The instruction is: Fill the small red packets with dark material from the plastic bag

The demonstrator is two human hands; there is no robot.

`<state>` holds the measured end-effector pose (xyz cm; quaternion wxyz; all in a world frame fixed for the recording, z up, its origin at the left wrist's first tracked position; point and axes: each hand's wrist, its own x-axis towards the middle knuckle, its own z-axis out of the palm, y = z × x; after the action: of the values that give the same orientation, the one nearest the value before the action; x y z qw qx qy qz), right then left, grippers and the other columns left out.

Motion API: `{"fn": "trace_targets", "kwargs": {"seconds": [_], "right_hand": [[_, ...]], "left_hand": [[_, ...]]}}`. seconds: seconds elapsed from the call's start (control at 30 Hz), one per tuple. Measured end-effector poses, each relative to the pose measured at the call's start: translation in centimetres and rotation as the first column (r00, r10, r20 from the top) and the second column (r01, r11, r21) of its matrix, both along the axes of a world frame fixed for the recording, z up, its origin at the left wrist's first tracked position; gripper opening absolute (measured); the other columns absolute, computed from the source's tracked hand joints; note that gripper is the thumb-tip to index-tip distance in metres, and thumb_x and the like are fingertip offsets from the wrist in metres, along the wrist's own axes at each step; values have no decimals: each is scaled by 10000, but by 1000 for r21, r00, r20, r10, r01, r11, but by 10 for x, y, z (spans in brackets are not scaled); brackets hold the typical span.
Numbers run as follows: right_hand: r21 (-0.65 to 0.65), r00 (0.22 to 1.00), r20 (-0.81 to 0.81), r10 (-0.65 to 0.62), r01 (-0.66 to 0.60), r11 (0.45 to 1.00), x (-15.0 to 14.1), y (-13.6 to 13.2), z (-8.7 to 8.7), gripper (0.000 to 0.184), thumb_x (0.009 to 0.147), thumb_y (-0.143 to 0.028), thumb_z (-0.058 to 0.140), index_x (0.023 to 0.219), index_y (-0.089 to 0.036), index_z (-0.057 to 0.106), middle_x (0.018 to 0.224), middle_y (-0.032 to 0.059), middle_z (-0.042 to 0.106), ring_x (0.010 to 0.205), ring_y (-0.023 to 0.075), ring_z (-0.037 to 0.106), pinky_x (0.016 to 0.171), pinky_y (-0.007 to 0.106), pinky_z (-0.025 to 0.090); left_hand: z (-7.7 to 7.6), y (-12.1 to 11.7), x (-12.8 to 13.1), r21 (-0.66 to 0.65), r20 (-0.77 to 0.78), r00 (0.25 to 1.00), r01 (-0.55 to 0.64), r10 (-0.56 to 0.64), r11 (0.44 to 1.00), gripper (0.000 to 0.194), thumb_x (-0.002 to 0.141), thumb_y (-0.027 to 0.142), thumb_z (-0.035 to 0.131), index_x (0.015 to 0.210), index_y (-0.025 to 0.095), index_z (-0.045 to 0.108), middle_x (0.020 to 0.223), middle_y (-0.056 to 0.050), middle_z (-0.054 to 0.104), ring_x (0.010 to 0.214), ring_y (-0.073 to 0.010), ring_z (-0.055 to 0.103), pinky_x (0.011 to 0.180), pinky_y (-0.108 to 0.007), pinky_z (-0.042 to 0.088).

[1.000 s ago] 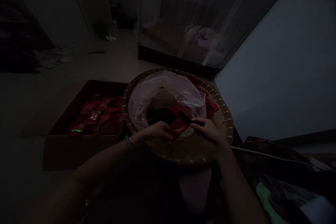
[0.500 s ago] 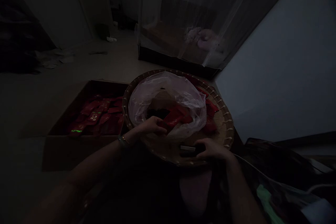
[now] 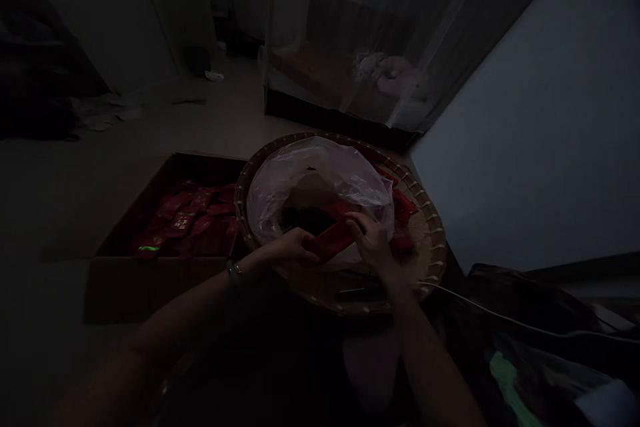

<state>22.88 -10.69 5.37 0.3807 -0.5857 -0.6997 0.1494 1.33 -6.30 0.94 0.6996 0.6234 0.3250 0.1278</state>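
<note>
Left hand (image 3: 295, 247): The lower end of a red packet (image 3: 333, 240) was held, the fingers (image 3: 307, 247) together and clamped on it; a bangle (image 3: 234, 271) was worn at the wrist.

Right hand (image 3: 370, 241): The packet's upper end was pinched, the fingers (image 3: 354, 221) close together and clamped on it.

Packet: It was held tilted between both hands, just above the lower edge of the bag's opening.

Tray: A round woven tray (image 3: 430, 240) was placed beneath the hands, with further red packets (image 3: 403, 220) laid on it beside the bag.

Bag: A clear plastic bag (image 3: 315, 170) was spread open in the tray; dark contents (image 3: 306, 219) were seen inside, too dim to be named.

Tray front: A dark flat object (image 3: 355, 293) was seen near the rim, close to the right forearm — its kind could not be told.

Box: A cardboard box (image 3: 165, 273) was set just left of the tray, with red packets (image 3: 183, 221) heaped inside.

Right side: A white cable (image 3: 505, 318) was run past the tray.
</note>
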Motion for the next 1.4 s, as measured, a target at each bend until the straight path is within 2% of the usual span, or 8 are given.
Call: {"fn": "trace_targets", "kwargs": {"seconds": [0.27,0.5,0.63,0.73,0.9,0.97,1.17,1.4], "right_hand": [[171,999,28,-17,12,985,-21,18,-15,467,891,-522,467,555,-197,439,504,-45,417,479,92,379,531,242,320],[-160,908,-363,-207,159,974,-1,29,-22,644,856,-715,224,689,-191,558,493,-23,439,453,113,417,471,234,332],[-288,923,-325,-208,113,951,12,36,-30,647,874,-658,220,860,-156,627,569,26,575,558,156,557,555,252,428],[-298,997,-65,-48,27,954,7,36,-36,399,883,-463,391,879,-159,649,787,64,685,756,185,626,718,289,466],[-496,903,338,264,-68,866,-5,27,-42,231,817,-175,553,1026,-191,650,1058,72,691,985,193,627,863,285,429],[-563,862,415,292,-9,826,-4,25,-42,241,799,-172,591,1033,-197,644,1029,72,694,965,197,636,832,272,433],[-604,840,457,292,52,795,5,29,-47,380,741,-204,670,1102,-121,584,1083,166,646,1019,264,617,845,310,438],[-493,873,398,281,-54,869,1,46,-68,747,688,-109,627,1376,-116,338,1280,203,513,1189,282,504,982,401,386]], "left_hand": [[0,0,-4,-2,-14,1000,-3,2,1000,334,560,231,768,859,96,706,681,9,682,600,-117,606,572,-198,460],[5,5,-4,-90,97,971,-209,217,974,410,519,305,823,837,97,668,691,-10,677,608,-137,628,597,-232,492],[11,17,-16,-202,383,562,-724,734,660,442,672,406,724,1022,173,589,891,-36,690,735,-125,655,680,-223,507],[4,28,-27,-265,481,363,-807,798,527,462,755,386,645,1162,208,516,1108,-75,655,885,-129,649,808,-250,500],[-17,52,-28,302,195,832,-554,519,776,384,716,198,616,1093,129,590,1069,-101,665,974,-202,620,869,-334,488],[-20,62,-25,635,-62,930,-244,363,733,392,677,107,594,1068,133,621,1101,-106,653,1041,-226,585,920,-343,458],[-18,74,-11,751,-607,743,418,284,511,442,752,73,510,1187,124,568,1129,-175,605,1012,-267,601,849,-349,462],[-14,80,0,661,-704,676,510,219,551,390,733,76,528,1120,77,574,1090,-203,616,969,-281,617,803,-336,474]]}}
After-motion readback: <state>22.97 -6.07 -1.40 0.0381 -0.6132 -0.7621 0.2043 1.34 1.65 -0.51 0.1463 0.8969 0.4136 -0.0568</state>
